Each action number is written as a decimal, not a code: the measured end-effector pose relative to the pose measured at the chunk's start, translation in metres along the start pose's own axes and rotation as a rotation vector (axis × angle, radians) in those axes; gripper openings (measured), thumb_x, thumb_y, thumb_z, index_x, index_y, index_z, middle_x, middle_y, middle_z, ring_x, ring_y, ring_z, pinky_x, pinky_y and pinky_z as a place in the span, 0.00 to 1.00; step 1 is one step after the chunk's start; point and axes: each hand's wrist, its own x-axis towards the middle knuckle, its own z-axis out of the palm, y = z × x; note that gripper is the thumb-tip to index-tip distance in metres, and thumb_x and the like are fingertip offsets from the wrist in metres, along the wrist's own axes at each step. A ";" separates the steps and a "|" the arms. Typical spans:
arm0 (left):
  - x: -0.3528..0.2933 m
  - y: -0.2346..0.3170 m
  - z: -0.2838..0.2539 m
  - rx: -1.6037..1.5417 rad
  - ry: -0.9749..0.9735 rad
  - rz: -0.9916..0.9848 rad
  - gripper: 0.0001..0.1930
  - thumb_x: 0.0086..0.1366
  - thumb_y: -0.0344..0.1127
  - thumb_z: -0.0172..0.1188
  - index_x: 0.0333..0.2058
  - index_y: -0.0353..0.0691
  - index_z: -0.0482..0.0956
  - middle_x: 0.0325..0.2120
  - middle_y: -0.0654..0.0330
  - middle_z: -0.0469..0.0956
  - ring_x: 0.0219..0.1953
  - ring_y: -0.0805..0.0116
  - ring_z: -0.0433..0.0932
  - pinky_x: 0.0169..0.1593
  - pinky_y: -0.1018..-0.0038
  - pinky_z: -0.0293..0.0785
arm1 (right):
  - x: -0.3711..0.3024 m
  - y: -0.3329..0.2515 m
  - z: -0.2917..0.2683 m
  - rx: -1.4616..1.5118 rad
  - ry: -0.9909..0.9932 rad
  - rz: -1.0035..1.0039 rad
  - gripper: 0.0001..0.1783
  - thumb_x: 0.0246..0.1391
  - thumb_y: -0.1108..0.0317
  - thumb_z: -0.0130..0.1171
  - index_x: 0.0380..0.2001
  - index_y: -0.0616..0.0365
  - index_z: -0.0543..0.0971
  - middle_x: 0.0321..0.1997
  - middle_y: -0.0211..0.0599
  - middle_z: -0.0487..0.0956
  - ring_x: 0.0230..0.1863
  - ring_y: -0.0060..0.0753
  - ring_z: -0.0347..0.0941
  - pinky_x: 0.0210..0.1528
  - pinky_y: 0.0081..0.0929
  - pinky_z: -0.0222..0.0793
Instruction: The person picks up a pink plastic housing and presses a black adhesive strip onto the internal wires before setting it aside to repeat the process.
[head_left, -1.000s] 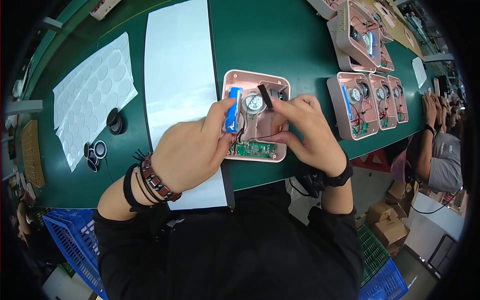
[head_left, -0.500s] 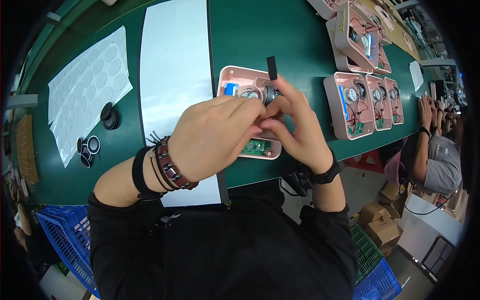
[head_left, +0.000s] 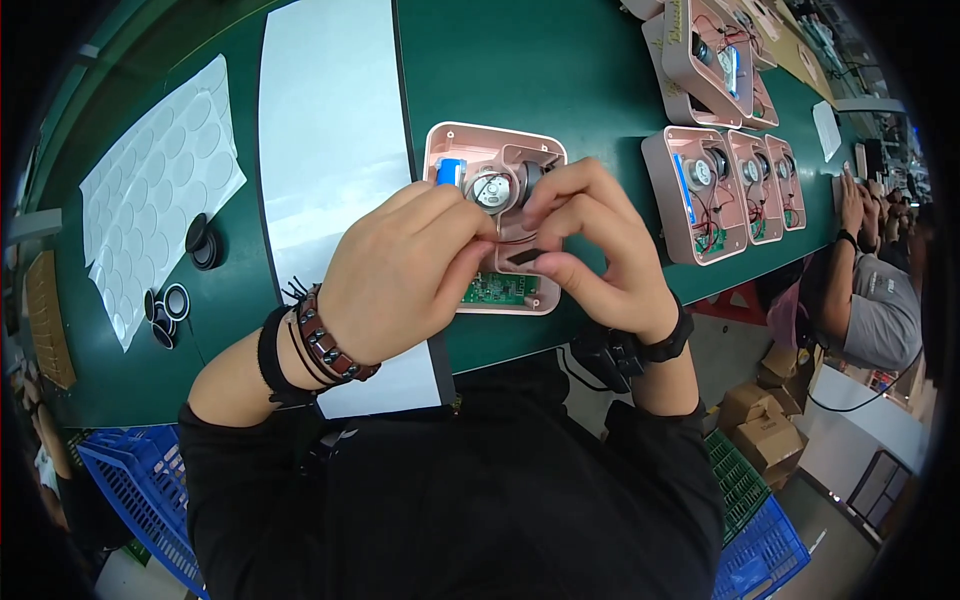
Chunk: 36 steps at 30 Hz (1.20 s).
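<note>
A pink plastic housing (head_left: 497, 132) lies open on the table under both hands. Inside it sit a round silver motor-like part (head_left: 491, 190) with red wires, a dark round part (head_left: 529, 183) beside it, a blue block (head_left: 451, 172) and a green circuit board (head_left: 498, 289). My right hand (head_left: 607, 250) pinches a short black strip (head_left: 524, 257) by one end, over the housing's middle. My left hand (head_left: 405, 265) is closed at the wires, thumb against fingers; whatever lies between its fingertips is hidden.
More pink housings (head_left: 693, 203) with wired parts stand at the right, some stacked farther back. A white sheet (head_left: 335, 110) lies to the left, then a sheet of round stickers (head_left: 165, 180) and several black rings (head_left: 205, 245). Another person's arm (head_left: 846, 270) is at far right.
The black strip, upright at my right index finger before, now lies low over the housing between my right fingertips. My hands have moved apart, exposing the silver part and wires.
</note>
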 end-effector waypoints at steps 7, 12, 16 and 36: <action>0.002 -0.002 -0.001 -0.042 -0.011 -0.041 0.03 0.58 0.26 0.59 0.30 0.37 0.73 0.27 0.57 0.73 0.33 0.56 0.74 0.36 0.66 0.71 | 0.007 0.002 0.004 -0.183 -0.113 0.038 0.07 0.48 0.75 0.61 0.28 0.58 0.72 0.40 0.33 0.74 0.39 0.35 0.68 0.46 0.29 0.59; 0.001 -0.003 0.000 -0.061 0.006 -0.038 0.03 0.59 0.26 0.58 0.30 0.36 0.73 0.27 0.57 0.74 0.32 0.56 0.74 0.36 0.66 0.71 | 0.011 0.005 0.008 -0.271 -0.122 0.023 0.08 0.48 0.75 0.62 0.29 0.58 0.72 0.38 0.33 0.73 0.37 0.37 0.67 0.42 0.29 0.58; 0.001 -0.002 0.000 -0.055 0.008 -0.041 0.03 0.59 0.26 0.58 0.30 0.36 0.73 0.28 0.57 0.74 0.32 0.56 0.74 0.36 0.66 0.71 | 0.010 0.002 0.010 -0.316 -0.101 0.007 0.09 0.48 0.75 0.62 0.30 0.58 0.71 0.38 0.34 0.73 0.37 0.38 0.67 0.41 0.29 0.58; 0.003 -0.004 -0.002 -0.098 0.005 -0.056 0.03 0.59 0.27 0.59 0.29 0.37 0.73 0.26 0.58 0.75 0.30 0.57 0.74 0.34 0.67 0.71 | 0.009 0.006 0.010 -0.317 -0.079 0.002 0.10 0.47 0.74 0.62 0.30 0.58 0.70 0.38 0.36 0.73 0.37 0.39 0.67 0.41 0.30 0.60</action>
